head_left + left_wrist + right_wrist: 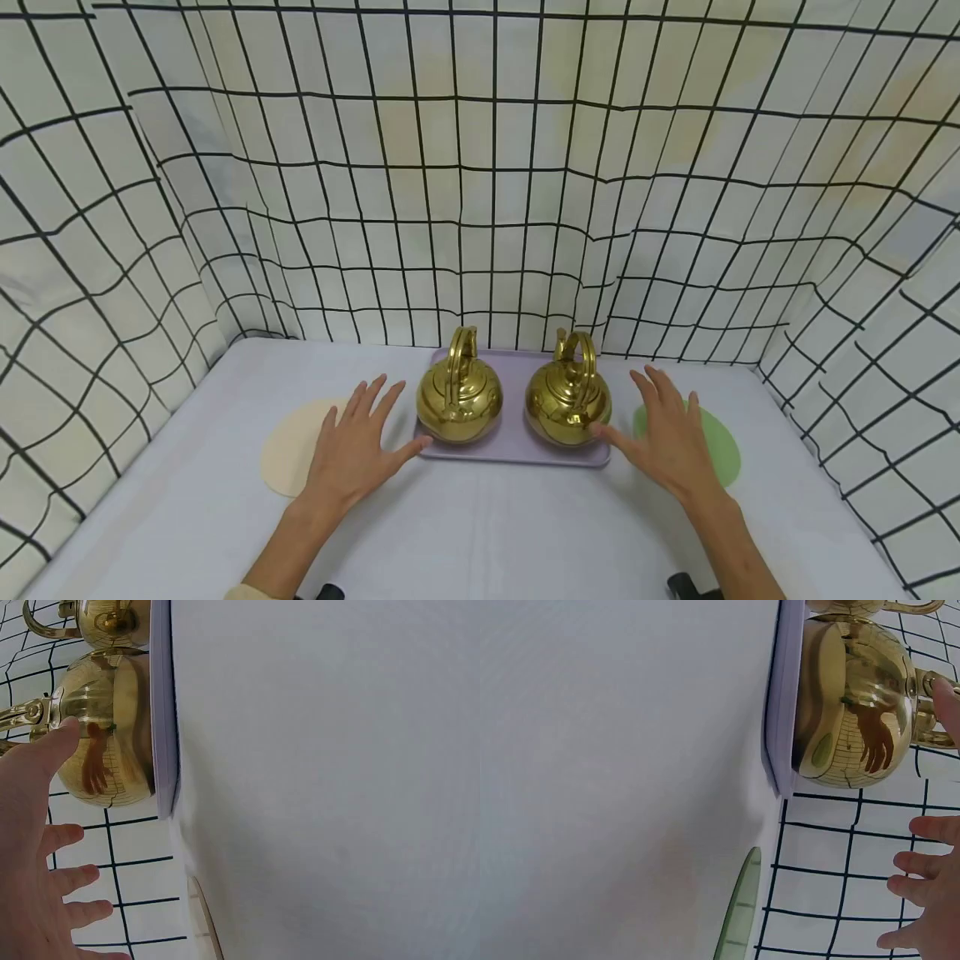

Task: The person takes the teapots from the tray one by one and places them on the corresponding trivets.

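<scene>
Two shiny brass teapots, a left teapot (459, 400) and a right teapot (567, 403), stand side by side on a lilac tray (513, 451). Both have tall looped handles on top. My left hand (358, 454) hovers beside the left teapot, fingers spread and thumb pointing toward it. On the other side my right hand (666, 442) is held likewise, its thumb overlapping the right teapot's edge in the head view. Neither hand holds anything. In the wrist views, the left teapot (105, 757) and the right teapot (862, 697) mirror the nearby hand.
A round cream mat (288, 450) lies partly behind the left hand, and a round green mat (722, 450) partly behind the right. A white cloth covers the table (480, 533). White sheeting with a black grid (480, 192) rises at the back and both sides.
</scene>
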Demonstrator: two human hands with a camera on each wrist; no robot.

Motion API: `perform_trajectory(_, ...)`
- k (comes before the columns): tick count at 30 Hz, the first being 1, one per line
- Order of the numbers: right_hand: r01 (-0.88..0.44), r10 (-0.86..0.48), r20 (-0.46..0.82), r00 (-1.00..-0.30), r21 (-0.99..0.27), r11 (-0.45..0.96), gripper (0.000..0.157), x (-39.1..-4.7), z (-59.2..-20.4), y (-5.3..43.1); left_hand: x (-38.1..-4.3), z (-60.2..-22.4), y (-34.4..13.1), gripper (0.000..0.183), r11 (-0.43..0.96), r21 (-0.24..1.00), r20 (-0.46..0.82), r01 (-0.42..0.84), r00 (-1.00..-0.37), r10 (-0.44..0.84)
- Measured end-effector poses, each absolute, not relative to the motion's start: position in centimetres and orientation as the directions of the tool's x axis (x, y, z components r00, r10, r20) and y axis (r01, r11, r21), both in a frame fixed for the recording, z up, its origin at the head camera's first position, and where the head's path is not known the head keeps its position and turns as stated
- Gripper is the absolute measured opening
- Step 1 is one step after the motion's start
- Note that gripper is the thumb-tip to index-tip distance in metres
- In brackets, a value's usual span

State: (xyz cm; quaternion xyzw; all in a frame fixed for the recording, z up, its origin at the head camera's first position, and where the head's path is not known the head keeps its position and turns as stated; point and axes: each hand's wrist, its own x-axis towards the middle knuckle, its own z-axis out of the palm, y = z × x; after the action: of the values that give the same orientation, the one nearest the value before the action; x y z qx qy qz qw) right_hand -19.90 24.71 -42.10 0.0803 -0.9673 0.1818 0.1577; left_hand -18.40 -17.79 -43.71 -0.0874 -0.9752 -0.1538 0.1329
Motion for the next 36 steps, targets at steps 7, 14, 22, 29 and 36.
perform_trajectory(7,-0.256,-0.088,0.370,-0.925,-0.432,0.865,0.088,-19.9,-41.5,24.3,-18.4,-44.0,-17.6,0.075,0.917,0.307,0.339,0.254,-0.930,0.144)
perform_trajectory(14,-0.267,-0.061,0.352,-0.934,-0.574,0.774,0.069,-19.5,-40.8,23.6,-18.6,-44.1,-17.4,0.060,0.891,0.361,0.351,0.275,-0.925,0.144)
perform_trajectory(22,-0.305,-0.023,0.376,-0.926,-0.712,0.632,0.046,-19.4,-40.3,22.9,-18.7,-44.2,-17.5,0.050,0.872,0.418,0.300,0.254,-0.945,0.131)
perform_trajectory(29,-0.319,-0.013,0.389,-0.921,-0.735,0.598,0.037,-19.4,-40.1,22.2,-18.7,-44.3,-17.6,0.045,0.844,0.486,0.236,0.227,-0.964,0.123)
perform_trajectory(36,-0.360,-0.046,0.404,-0.914,-0.752,0.553,0.034,-19.8,-39.9,21.9,-18.9,-44.5,-17.7,0.040,0.818,0.535,0.197,0.211,-0.973,0.122)
